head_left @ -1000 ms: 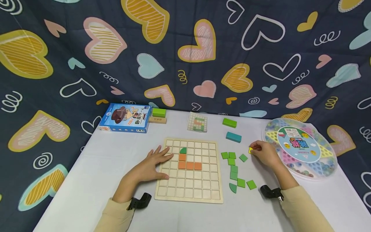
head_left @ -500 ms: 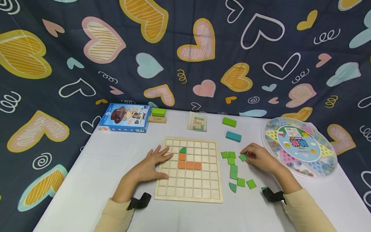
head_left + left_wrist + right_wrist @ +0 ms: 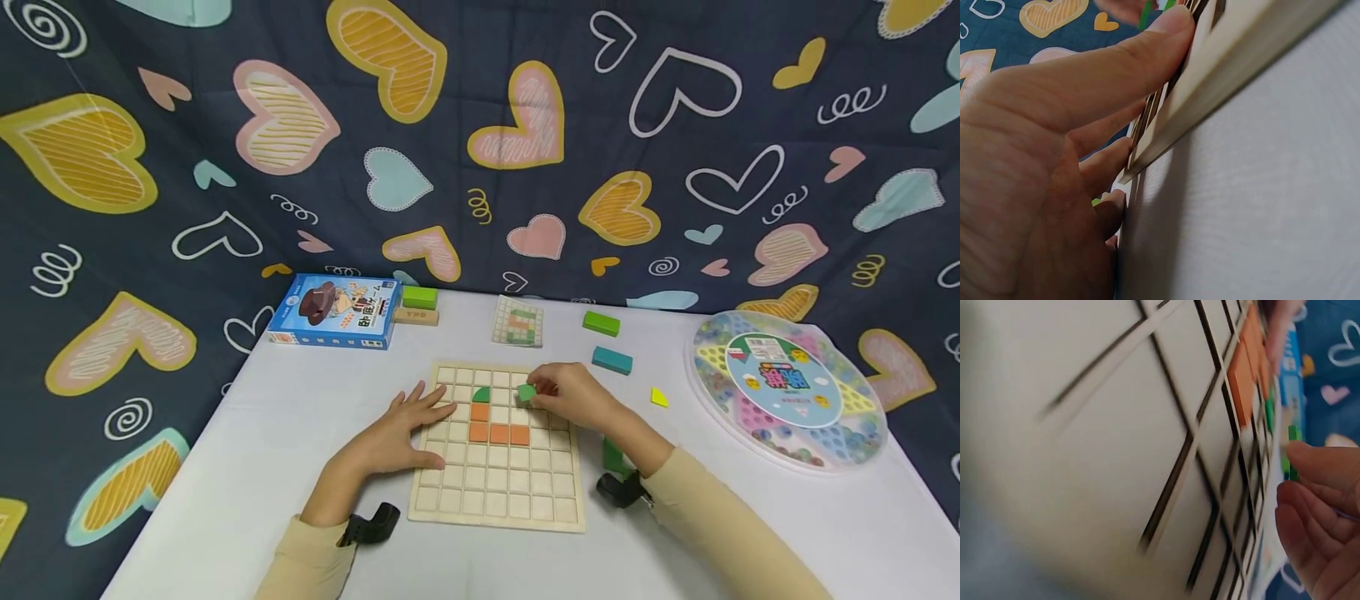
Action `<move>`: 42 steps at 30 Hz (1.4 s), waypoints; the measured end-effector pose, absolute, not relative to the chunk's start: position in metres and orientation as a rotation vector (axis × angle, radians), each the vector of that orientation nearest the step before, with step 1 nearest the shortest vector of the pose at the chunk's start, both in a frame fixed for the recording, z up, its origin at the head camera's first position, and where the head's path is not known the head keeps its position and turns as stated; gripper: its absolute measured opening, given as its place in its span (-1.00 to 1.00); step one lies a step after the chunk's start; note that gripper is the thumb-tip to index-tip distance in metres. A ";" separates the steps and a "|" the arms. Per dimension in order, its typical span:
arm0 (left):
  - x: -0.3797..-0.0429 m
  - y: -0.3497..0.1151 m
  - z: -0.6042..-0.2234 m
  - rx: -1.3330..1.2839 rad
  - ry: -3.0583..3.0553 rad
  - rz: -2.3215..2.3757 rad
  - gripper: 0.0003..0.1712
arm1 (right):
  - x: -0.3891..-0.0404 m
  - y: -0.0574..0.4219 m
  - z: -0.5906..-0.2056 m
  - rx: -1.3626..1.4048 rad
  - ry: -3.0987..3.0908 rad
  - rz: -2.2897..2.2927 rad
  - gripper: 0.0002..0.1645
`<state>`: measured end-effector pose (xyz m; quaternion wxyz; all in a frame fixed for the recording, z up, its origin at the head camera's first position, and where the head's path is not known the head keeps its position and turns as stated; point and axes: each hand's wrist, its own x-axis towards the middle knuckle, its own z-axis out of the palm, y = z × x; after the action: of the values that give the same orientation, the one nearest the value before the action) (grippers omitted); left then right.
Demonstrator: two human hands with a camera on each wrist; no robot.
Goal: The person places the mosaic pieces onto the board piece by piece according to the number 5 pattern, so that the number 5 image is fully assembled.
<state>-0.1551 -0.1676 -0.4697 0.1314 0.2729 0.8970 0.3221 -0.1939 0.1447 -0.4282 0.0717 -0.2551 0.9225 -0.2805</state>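
Note:
A wooden grid board (image 3: 495, 504) lies on the white table. It holds several orange square tiles (image 3: 498, 433) in an L shape, topped by a green quarter-round tile (image 3: 482, 395). My left hand (image 3: 390, 437) rests spread on the board's left edge; the left wrist view shows its thumb (image 3: 1169, 25) on the rim. Between thumb and fingertips, my right hand (image 3: 573, 398) pinches a green square tile (image 3: 526, 392) over the board's upper right cells. In the right wrist view that tile (image 3: 1292, 434) stands on edge to the camera.
A pattern card (image 3: 517, 321) lies behind the board, with a blue game box (image 3: 333, 310) at back left. Green (image 3: 602, 323) and teal (image 3: 612, 360) blocks, a yellow tile (image 3: 658, 397) and a round bead case (image 3: 787, 392) are on the right. The right arm covers most loose green tiles (image 3: 613, 457).
The right hand has left the yellow tile on the table, picked up a green square tile and carried it left over the board. The left hand has stayed on the board's edge.

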 end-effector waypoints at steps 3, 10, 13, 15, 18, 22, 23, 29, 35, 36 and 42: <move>-0.154 -0.165 -0.472 0.793 2.594 0.937 -0.03 | -0.201 0.122 -0.433 -0.816 2.740 -0.776 -0.73; -0.154 -0.166 -0.470 0.788 2.606 0.932 -0.04 | -0.207 0.103 -0.441 -0.799 2.732 -0.705 -0.73; -0.153 -0.167 -0.470 0.779 2.612 0.937 -0.03 | -0.207 0.103 -0.440 -0.806 2.728 -0.714 -0.67; -0.153 -0.167 -0.472 0.776 2.611 0.939 -0.03 | -0.206 0.111 -0.437 -0.812 2.726 -0.744 -0.61; -0.153 -0.166 -0.473 0.779 2.603 0.933 -0.02 | -0.205 0.134 -0.429 -0.796 2.745 -0.828 -0.56; -0.154 -0.165 -0.472 0.778 2.602 0.935 -0.02 | -0.194 0.188 -0.422 -0.684 2.825 -0.922 -0.57; -0.154 -0.165 -0.472 0.776 2.604 0.937 -0.02 | -0.189 0.203 -0.423 -0.642 2.844 -0.926 -0.58; -0.155 -0.168 -0.471 0.768 2.605 0.950 -0.02 | -0.171 0.255 -0.442 -0.549 2.864 -0.872 -0.57; -0.154 -0.169 -0.471 0.779 2.602 0.967 -0.02 | -0.172 0.256 -0.451 -0.612 2.897 -0.785 -0.62; -0.154 -0.169 -0.472 0.789 2.602 0.963 -0.02 | -0.173 0.255 -0.450 -0.613 2.911 -0.760 -0.64; -0.156 -0.167 -0.472 0.809 2.608 0.955 -0.02 | -0.178 0.232 -0.433 -0.597 2.963 -0.759 -0.68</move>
<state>-0.1556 -0.1667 -0.4716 0.1242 0.2774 0.8946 0.3276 -0.1784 0.2316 -0.4335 0.0126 -0.1914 0.9507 -0.2435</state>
